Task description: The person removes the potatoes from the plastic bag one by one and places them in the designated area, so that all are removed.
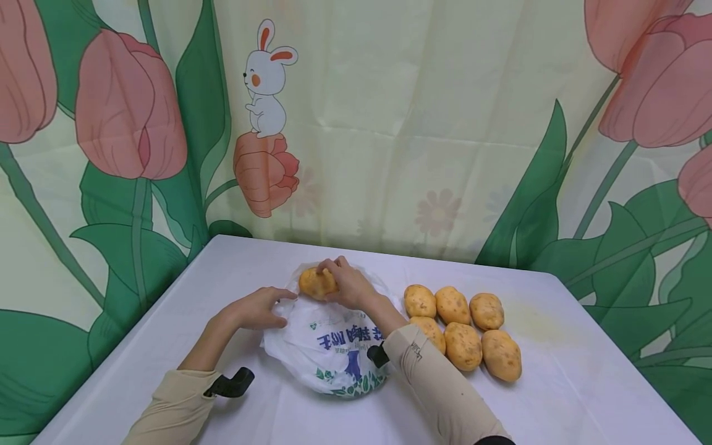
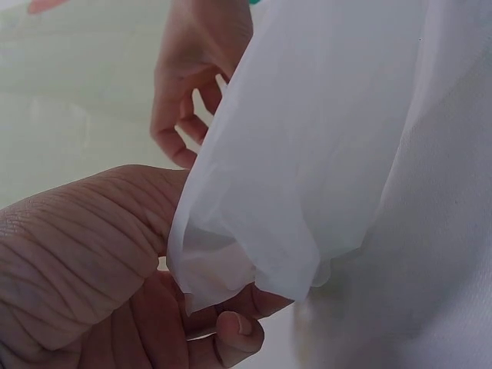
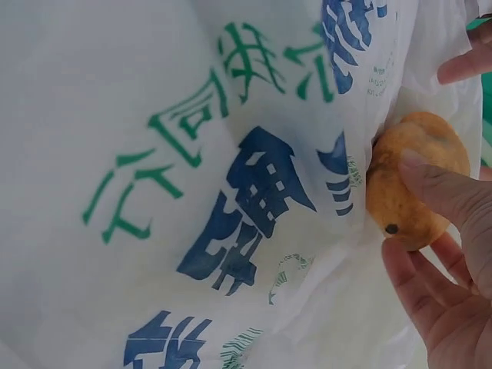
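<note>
My right hand [image 1: 353,288] grips a yellow-brown potato [image 1: 314,284] at the far, open end of a white plastic bag [image 1: 295,346]. In the right wrist view, the thumb lies on top of the potato [image 3: 423,146], with fingers on its near side and underneath. My left hand [image 1: 257,309] is at the bag's left edge, its thumb and index finger apart. Thin plastic [image 2: 246,207] hangs across the fingers of that hand in the left wrist view and hides part of them. The bag lies spread on the table, blue and green printing facing up.
Several loose potatoes [image 1: 463,347] stand in two rows to the right of the bag, beside my right forearm. A white cloth covers the table [image 1: 556,395]. Behind it hangs a curtain [image 1: 378,154] with tulips and a rabbit.
</note>
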A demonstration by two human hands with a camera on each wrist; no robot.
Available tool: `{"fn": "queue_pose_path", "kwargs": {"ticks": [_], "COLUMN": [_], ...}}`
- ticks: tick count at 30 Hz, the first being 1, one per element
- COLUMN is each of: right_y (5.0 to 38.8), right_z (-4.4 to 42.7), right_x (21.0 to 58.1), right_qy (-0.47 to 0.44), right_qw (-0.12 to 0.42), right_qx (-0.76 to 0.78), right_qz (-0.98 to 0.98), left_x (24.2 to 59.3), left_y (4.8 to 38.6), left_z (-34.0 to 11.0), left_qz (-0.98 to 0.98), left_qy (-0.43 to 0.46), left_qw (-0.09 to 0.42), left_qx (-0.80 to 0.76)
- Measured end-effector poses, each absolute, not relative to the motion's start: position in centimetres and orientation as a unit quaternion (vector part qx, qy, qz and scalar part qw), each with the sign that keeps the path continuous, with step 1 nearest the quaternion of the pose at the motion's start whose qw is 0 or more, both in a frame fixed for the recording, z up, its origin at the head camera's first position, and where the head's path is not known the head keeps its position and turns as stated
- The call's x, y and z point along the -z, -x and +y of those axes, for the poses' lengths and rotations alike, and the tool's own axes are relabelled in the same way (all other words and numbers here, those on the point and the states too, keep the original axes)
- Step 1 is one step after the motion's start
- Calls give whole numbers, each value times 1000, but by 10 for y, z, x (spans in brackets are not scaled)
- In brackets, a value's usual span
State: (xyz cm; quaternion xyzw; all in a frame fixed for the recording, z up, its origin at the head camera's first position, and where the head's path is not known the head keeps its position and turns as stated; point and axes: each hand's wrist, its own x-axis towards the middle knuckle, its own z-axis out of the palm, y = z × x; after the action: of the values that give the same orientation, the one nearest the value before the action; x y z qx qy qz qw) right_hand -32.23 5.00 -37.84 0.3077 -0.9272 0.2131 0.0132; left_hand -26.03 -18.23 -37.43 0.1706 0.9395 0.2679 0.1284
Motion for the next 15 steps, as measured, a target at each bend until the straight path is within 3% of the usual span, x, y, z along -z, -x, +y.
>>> {"fn": "queue_pose_path", "kwargs": {"ticks": [15], "right_y": [311], "right_z": [56], "right_x": [375], "right_qy": [-317], "right_qw": [34], "right_qx": [-241], "right_qz": [-917], "left_x": [376], "left_y": [262], "left_z": [-183], "left_qz": [940], "left_qy": [-172], "left_qw": [126], "left_qx": [-266]}}
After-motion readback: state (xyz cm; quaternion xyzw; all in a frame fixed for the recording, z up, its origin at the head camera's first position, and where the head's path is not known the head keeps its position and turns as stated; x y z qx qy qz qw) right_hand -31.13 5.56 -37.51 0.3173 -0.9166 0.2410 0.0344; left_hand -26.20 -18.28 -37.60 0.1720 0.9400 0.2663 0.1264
